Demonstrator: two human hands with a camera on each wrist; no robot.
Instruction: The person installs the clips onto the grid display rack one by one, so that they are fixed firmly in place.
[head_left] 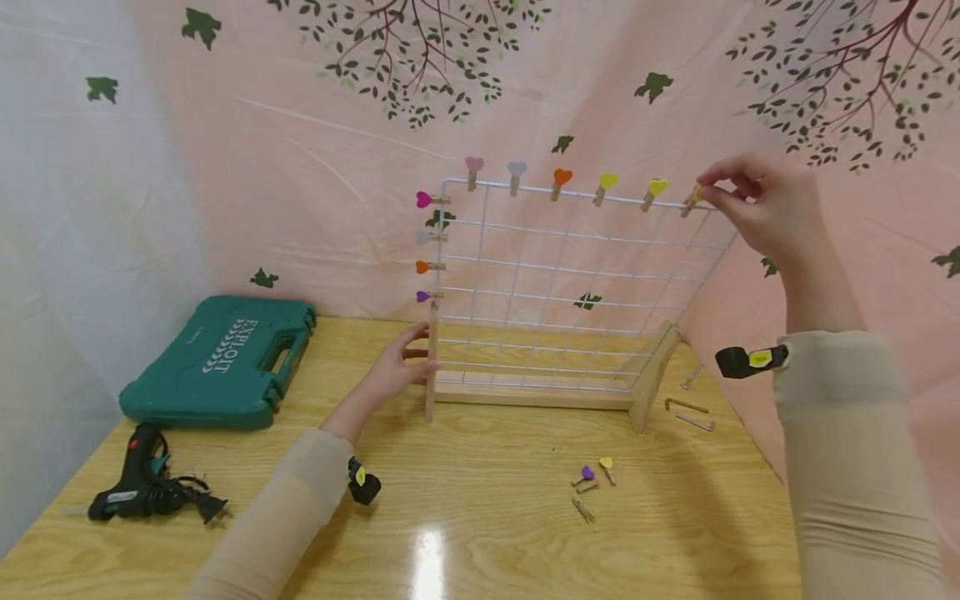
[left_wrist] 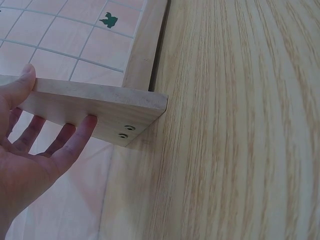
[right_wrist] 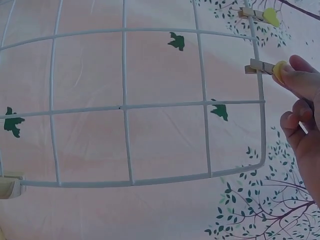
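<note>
A white wire grid rack (head_left: 517, 274) stands on a wooden base. Its top wire carries a row of small wooden clothespins with hearts, among them an orange one (head_left: 562, 177), and more line its left side. At the top right corner, my right hand (head_left: 776, 204) pinches a clothespin (right_wrist: 262, 67) with a yellow heart, which sits across the wire. My left hand (head_left: 393, 362) grips the left wooden upright (left_wrist: 95, 97), thumb on one face and fingertips on the other. Several loose clothespins (head_left: 587, 473) lie on the table before the rack.
On the left lie a green tool case (head_left: 217, 362) and a black glue gun (head_left: 135, 483) with its cord. Hex keys (head_left: 688, 407) and a bolt (head_left: 692, 377) are right of the rack. A printed pink cloth (head_left: 337, 208) hangs behind.
</note>
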